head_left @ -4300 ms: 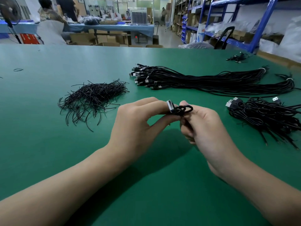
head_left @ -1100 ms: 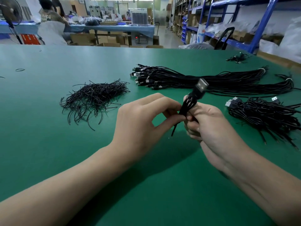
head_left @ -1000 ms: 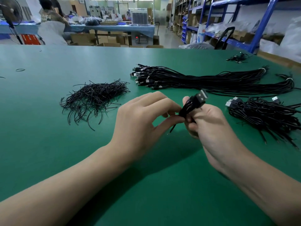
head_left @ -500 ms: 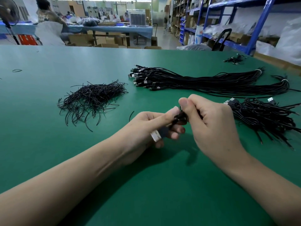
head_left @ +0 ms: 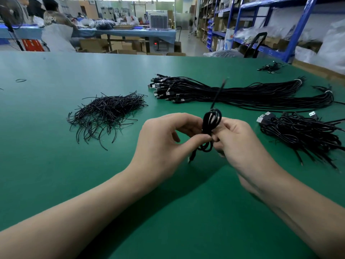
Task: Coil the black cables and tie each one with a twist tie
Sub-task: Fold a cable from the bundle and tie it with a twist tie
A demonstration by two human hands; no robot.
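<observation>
Left hand [head_left: 168,139] pinches the coiled cable [head_left: 211,124] at its waist. Right hand [head_left: 240,144] is clamped on the same waist from the right, fingers curled. Coil sits centre frame between both hands, long axis near upright. Thin strand [head_left: 218,94] sticks up from the coil, blurred, probably the twist tie. Tied pile [head_left: 302,133] at right edge of tabletop [head_left: 56,174], nearer the right hand.

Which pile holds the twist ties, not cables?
The left pile: short thin strands without plugs; the back bundle and right heap show plugs.
</observation>
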